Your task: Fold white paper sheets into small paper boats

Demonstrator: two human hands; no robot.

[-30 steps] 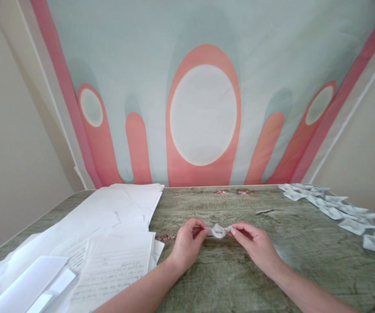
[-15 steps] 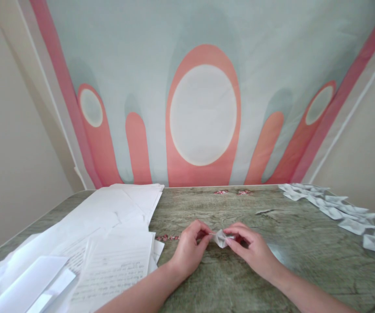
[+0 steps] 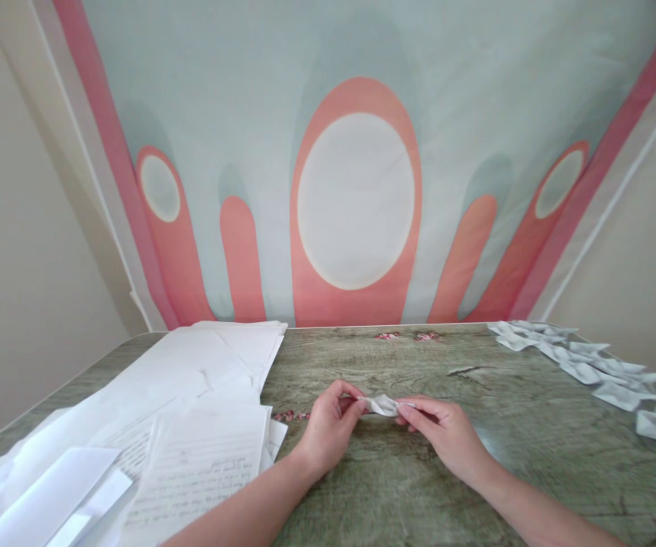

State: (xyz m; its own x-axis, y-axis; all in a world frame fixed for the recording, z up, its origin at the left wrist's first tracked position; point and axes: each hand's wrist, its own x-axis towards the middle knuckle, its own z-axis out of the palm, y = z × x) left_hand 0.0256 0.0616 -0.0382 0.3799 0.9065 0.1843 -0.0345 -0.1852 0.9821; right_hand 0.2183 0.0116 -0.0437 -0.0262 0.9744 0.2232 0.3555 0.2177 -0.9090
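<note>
A small folded white paper piece (image 3: pixel 383 406) is held just above the wooden table, stretched between both hands. My left hand (image 3: pixel 332 425) pinches its left tip between thumb and fingers. On the other side, my right hand (image 3: pixel 442 429) grips the right end, its fingertips closed on the paper. The piece looks long and low, with a raised fold in the middle.
Sheets of white paper (image 3: pixel 191 372), some with handwriting (image 3: pixel 202 471), cover the table's left side. Several folded paper pieces (image 3: pixel 613 372) form a row along the right. A patterned wall covering (image 3: pixel 356 304) rises behind the table (image 3: pixel 419 501).
The paper piece has turned and flattened, from a taller pointed shape to a longer, lower one. My left hand has shifted slightly left, and my right fingers have closed lower around the end.
</note>
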